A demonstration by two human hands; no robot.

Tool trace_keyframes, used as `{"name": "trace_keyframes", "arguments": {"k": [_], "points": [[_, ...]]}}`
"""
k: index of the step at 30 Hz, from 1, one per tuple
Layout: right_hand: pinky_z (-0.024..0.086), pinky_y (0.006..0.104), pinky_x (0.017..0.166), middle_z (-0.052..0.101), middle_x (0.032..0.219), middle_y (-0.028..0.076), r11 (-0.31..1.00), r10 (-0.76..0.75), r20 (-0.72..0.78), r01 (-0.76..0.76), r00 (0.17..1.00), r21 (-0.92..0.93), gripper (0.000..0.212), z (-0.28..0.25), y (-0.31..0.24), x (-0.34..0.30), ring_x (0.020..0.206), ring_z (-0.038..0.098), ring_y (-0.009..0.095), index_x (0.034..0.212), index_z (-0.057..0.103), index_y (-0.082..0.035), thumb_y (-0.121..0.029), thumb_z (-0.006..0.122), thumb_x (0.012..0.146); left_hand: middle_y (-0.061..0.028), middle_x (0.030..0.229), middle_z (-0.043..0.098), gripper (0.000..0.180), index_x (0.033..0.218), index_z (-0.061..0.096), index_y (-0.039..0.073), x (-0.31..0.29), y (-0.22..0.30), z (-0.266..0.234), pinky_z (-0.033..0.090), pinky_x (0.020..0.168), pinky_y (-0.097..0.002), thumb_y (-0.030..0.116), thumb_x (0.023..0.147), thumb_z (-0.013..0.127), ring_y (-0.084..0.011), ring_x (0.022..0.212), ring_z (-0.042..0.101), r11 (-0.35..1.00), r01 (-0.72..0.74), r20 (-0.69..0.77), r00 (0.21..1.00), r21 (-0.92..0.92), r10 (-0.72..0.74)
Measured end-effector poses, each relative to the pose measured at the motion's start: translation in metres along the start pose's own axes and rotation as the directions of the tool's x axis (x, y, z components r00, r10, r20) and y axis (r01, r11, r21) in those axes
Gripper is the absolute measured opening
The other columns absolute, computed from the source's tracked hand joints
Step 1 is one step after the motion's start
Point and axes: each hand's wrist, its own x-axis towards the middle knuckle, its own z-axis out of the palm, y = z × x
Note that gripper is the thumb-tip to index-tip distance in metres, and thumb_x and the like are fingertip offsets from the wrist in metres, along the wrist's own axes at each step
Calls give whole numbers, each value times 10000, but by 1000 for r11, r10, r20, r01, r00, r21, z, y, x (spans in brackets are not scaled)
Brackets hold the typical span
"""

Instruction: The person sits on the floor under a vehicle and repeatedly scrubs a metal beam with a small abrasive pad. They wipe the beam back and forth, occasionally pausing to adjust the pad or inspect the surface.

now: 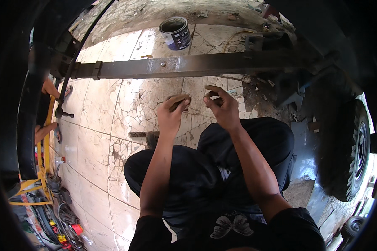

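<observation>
My left hand (174, 106) and my right hand (223, 108) are raised above my bent knees, a short gap between them. Thumb and fingers come together in a pinch on each. Whatever lies between the fingertips, if anything, is too small to make out. Just beyond both hands, a long dark metal beam (192, 65) runs crosswise, with a round bolt head (163, 64) on its face. Neither hand touches the beam. Below and left of my left hand, a dark, narrow metal bar (138, 134) lies on the cracked tile floor (96, 113).
Behind the beam stands a paint can (175, 34) without a lid. A treaded tyre (358, 150) is at the right. On the left are another person's legs (48, 131), a yellow frame (44, 175) and a pile of cables and parts (63, 221). Dark metalwork borders the view.
</observation>
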Motion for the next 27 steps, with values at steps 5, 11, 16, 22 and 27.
{"name": "trace_keyframes", "arguments": {"k": [5,11,16,22,27], "points": [[619,330,794,769,1108,115,999,-48,84,49,995,-11,419,5,-3,-4,919,777,203,1266,731,-67,-135,865,875,-109,1067,780,287,1156,757,-58,10,-10,23,563,843,-283,126,943,812,-159,957,724,902,258,156,964,-347,-216],[624,320,793,771,1086,109,989,-99,81,107,992,-106,355,3,-6,-3,912,782,200,1183,760,-42,-85,875,850,-95,1072,759,366,1182,724,-46,1,-8,27,550,826,-310,216,946,823,-161,951,707,799,436,260,898,-414,-356],[617,309,805,771,1084,109,993,-79,84,86,993,-85,291,6,-3,-2,923,782,192,1154,767,-26,-99,851,885,-52,1069,758,378,1184,732,-7,0,-1,22,513,755,-286,285,957,814,-136,972,687,842,429,268,896,-327,-353],[593,304,823,778,1072,93,996,58,90,-64,994,68,287,6,4,-2,957,759,159,1168,761,3,-176,814,949,-56,1048,753,384,1184,734,-8,1,-3,24,531,774,-299,296,961,808,-143,954,691,821,444,263,892,-358,-367],[579,298,816,779,972,68,980,129,174,-152,976,126,300,2,6,1,899,725,132,1173,756,8,-255,721,1032,-94,1009,768,355,1166,753,-41,6,-15,25,599,742,-310,245,964,808,-159,878,724,833,375,169,927,-407,-335]]}}
